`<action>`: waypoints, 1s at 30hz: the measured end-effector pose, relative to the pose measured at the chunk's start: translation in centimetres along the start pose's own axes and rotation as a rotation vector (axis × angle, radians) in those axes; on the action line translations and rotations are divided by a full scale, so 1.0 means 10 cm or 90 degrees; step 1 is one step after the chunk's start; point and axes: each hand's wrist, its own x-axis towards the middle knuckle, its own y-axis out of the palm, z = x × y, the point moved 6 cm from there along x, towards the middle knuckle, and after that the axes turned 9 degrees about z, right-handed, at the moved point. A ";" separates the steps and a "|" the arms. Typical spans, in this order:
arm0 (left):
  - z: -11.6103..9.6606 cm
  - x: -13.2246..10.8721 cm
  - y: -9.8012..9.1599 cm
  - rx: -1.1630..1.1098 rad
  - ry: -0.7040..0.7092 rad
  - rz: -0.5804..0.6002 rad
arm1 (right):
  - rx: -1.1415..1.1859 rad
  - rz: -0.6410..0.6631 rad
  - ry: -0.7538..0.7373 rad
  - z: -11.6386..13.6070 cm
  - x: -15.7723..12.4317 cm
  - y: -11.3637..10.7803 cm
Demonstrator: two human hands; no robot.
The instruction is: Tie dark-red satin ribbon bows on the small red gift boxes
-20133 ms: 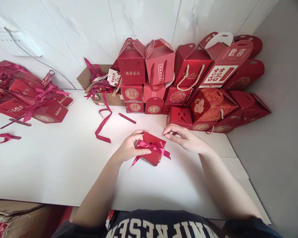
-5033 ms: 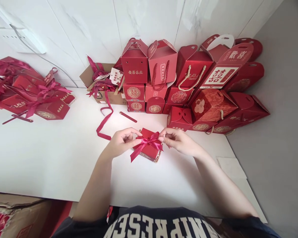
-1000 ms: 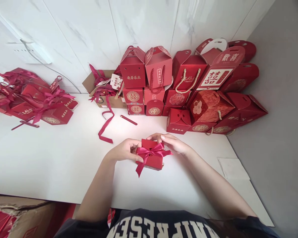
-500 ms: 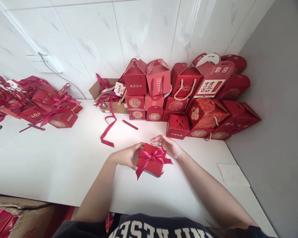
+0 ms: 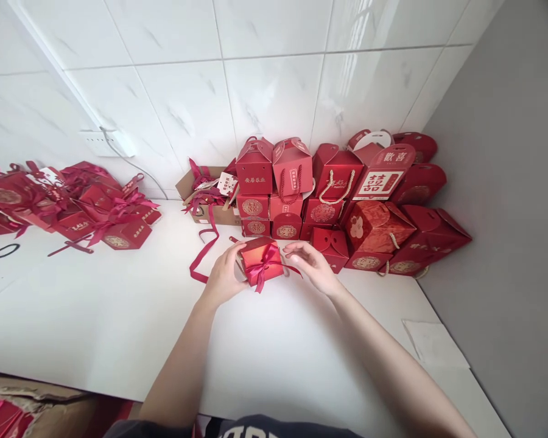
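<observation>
A small red gift box [image 5: 251, 252] is tilted up in front of me, tied with a dark pink ribbon bow [image 5: 263, 266]. My left hand [image 5: 225, 275] grips it along its left side, thumb near the lower edge and fingers at the upper corner. To its right, my right hand [image 5: 314, 267] is held with fingers curved and apart, close to a loose ribbon end; it appears to hold nothing. Behind the box a length of ribbon [image 5: 200, 260] trails down from an open cardboard box [image 5: 214, 214] of ribbons and tags.
Red gift boxes [image 5: 324, 204] stand stacked against the tiled wall, right of centre. More ribbon-tied boxes [image 5: 123, 234] are heaped at the left, near a black loop [image 5: 4, 250]. A carton [image 5: 68, 413] sits below the table's front left edge. A grey partition [image 5: 506, 201] rises on the right.
The held box has moved away from me and slightly left, and has been tipped so its bow side faces me. The right hand has turned and stays beside it. The view has shifted upward.
</observation>
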 end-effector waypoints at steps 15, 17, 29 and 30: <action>0.11 -0.02 0.06 -0.199 -0.081 -0.037 | -0.140 0.043 0.096 0.23 0.01 0.11; 0.12 -0.02 0.08 -0.237 -0.069 -0.039 | -0.036 0.048 0.146 0.13 0.03 0.07; 0.18 -0.03 0.03 -0.270 -0.097 -0.102 | 0.065 0.448 0.152 0.19 -0.11 0.66; 0.17 -0.03 0.03 -0.272 -0.102 -0.096 | 0.096 0.439 0.140 0.18 -0.11 0.72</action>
